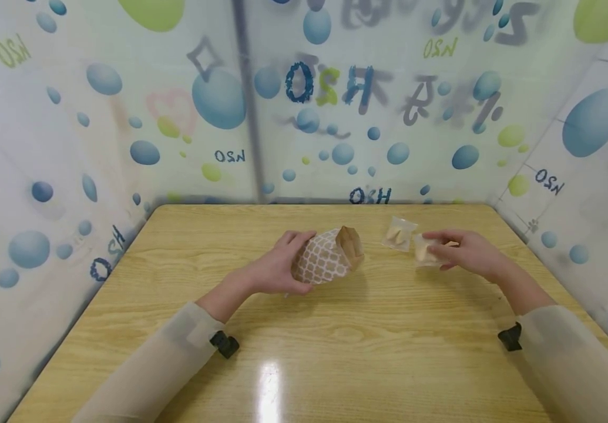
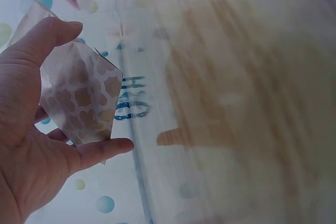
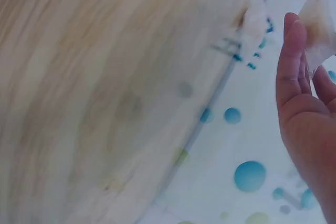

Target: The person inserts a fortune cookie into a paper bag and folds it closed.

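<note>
paper bag (image 1: 321, 258), white lattice print, in left grip (image 1: 278, 265); clear packet (image 1: 424, 251) w/ pale item inside in right grip (image 1: 467, 252). both at far half of counter (image 1: 325, 364). second packet (image 1: 400, 234), similar contents, lies on counter just beside the held one, a bit farther & to its left; between it & person's l. side, the bag.

step, my read: bag steadied, packet in hand; prob. bagging or unbagging, can't tell which. if bagging, next move calls for short carry leftward, mouth of bag turned to packet & held wide, light pinch so film doesn't slip. if unbagging, set down by second packet, then let go.

pose: l. forearm angles in from lower l.; grip spread in a broad c round bag's bottom end, thumb on near side, fingers on far side, mouth tipped r. toward other hand. paper looks thin, so squeeze prob. wants to be gentle.

r. forearm comes in from lower r., fingers pointing l.; grip nearly closed, thumb & fingertips pinching packet's edge. looks lifted per wrist view; exact clearance can't tell.
</note>
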Demonstrator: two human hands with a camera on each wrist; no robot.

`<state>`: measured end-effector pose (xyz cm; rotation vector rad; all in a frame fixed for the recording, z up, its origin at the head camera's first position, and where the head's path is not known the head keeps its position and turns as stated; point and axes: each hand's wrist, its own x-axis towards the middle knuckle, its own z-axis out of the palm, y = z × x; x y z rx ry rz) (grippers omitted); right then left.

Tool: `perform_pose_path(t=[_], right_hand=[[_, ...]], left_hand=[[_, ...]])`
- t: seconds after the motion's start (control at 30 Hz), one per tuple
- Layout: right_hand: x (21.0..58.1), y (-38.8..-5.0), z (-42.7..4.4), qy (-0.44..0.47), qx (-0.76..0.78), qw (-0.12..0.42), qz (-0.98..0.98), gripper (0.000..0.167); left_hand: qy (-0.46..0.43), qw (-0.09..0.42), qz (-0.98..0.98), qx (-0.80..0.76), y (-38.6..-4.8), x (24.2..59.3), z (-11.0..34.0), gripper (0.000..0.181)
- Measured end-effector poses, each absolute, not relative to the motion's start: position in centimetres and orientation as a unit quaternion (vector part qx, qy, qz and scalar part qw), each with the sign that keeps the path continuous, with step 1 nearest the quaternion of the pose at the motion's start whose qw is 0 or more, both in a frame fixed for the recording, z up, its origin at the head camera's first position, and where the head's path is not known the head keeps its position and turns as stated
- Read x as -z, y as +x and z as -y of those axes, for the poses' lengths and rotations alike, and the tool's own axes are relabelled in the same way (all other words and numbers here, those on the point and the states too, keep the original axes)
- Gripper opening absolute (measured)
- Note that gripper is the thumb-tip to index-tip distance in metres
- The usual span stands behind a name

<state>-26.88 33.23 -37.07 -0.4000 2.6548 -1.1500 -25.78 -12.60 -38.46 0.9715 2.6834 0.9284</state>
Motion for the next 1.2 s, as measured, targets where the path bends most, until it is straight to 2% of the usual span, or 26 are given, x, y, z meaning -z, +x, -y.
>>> perform_pose_path(t=[0.47,0.93,1.2], right_hand=[[33.1,-24.5,-25.3,-0.196,0.46,0.075,-0.863,0.046],[33.4,-25.3,-21.2,-0.226,0.413,0.075,-0.879,0.04],[33.4,-25.5,-20.5,-0.231,0.394,0.052,-0.888,0.041]], left_hand=[[0.318,0.075,-0.894,-0.306,-25.9,38.5,12.8,0.115],[0.325,0.092,-0.886,-0.318,-25.6,38.6,12.4,0.114],[0.334,0.095,-0.885,-0.311,-25.7,38.8,12.3,0.116]])
